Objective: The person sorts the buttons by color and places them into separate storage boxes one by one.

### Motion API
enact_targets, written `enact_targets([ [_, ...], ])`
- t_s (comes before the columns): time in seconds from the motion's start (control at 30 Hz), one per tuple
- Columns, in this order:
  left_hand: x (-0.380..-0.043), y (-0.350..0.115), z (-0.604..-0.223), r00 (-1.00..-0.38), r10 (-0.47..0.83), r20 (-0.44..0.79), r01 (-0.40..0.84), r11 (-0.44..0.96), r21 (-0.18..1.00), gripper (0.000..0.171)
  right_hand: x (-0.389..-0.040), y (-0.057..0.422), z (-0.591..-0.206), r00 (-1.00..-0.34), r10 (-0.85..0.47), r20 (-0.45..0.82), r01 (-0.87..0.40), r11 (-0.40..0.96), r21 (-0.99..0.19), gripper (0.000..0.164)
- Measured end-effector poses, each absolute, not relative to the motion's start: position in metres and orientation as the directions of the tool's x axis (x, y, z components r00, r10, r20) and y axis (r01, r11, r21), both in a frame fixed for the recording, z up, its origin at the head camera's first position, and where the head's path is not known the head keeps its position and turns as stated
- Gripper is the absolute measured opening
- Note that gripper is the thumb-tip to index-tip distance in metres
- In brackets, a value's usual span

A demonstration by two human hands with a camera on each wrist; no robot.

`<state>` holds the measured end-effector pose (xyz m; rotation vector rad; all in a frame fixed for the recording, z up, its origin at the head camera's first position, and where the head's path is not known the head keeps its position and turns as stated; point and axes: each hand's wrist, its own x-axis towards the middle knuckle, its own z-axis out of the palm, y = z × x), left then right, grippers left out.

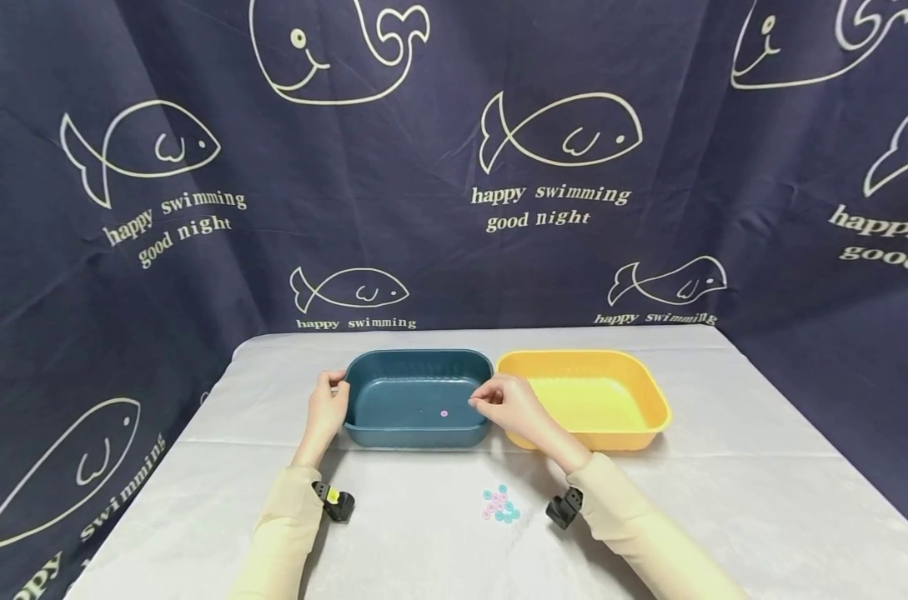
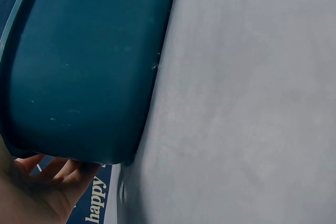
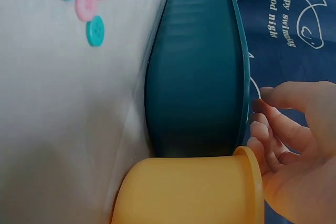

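Note:
At the left end of a dark blue plastic basin [image 1: 416, 437], my left hand [image 1: 328, 408] grips the rim; its fingers [image 2: 68, 174] show along the outer end wall in the left wrist view. My right hand [image 1: 509, 404] is over the basin's right end, thumb and forefinger pinched together. A tiny pink edge, apparently a button, shows at those fingertips in the head view; the right wrist view hides it. One pink button [image 1: 443, 413] lies on the basin floor. Several loose pink and light blue buttons [image 1: 501, 505] lie on the table in front.
A yellow basin [image 1: 584, 440] stands close against the blue one's right side, beneath my right wrist. Both are on a table with a pale cloth [image 1: 423, 533]. A dark blue curtain [image 1: 454, 250] with fish drawings hangs behind the table.

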<state>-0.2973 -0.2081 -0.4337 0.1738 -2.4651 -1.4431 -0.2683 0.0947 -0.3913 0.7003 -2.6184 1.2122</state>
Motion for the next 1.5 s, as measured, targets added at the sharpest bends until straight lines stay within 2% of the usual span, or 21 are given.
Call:
enact_targets([
  [0.87, -0.298, -0.209, -0.436, -0.955, -0.243, 0.173, 0.033, 0.491, 0.870, 0.034, -0.249, 0.108, -0.395, -0.841, -0.323, 0.434, -0.539, 0.572, -0.619, 0.006],
  [1.5, -0.297, -0.209, -0.434, -0.955, -0.237, 0.180, 0.041, 0.494, 0.868, 0.033, -0.238, 0.117, -0.396, -0.838, -0.352, 0.417, -0.545, 0.554, -0.629, 0.006],
])
